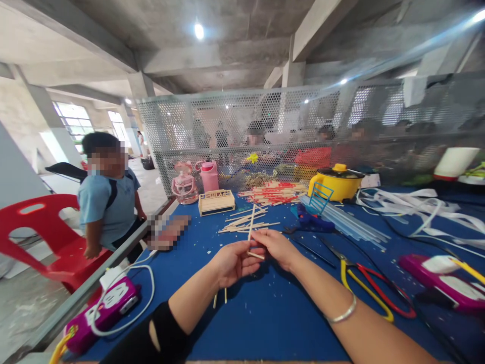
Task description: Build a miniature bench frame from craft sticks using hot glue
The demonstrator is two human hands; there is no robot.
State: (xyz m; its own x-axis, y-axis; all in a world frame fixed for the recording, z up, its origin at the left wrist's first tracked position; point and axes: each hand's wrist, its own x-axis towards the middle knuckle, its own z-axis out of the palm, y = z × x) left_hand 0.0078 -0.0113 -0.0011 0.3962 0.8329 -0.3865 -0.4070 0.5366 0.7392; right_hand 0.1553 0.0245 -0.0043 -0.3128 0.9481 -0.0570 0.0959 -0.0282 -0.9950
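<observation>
Over the front middle of the blue table my left hand (237, 263) and my right hand (278, 248) meet, both closed around thin wooden sticks (251, 222). One stick points up and away from the fingertips, and a shorter end lies across my left fingers. Below my left wrist two more stick ends show; whether they are held or lie on the table I cannot tell. Just beyond my hands lies a loose pile of plain sticks (246, 221). Behind it to the left stands a small wooden frame built of sticks (216, 202).
Right of my hands lie a blue glue gun (312, 221), clear glue sticks (359, 227) and shears (366, 285). Red-marked sticks (271, 193) and a yellow pot (337, 184) stand behind. Purple power strips (102, 313) flank both sides. A child (108, 192) is at the left.
</observation>
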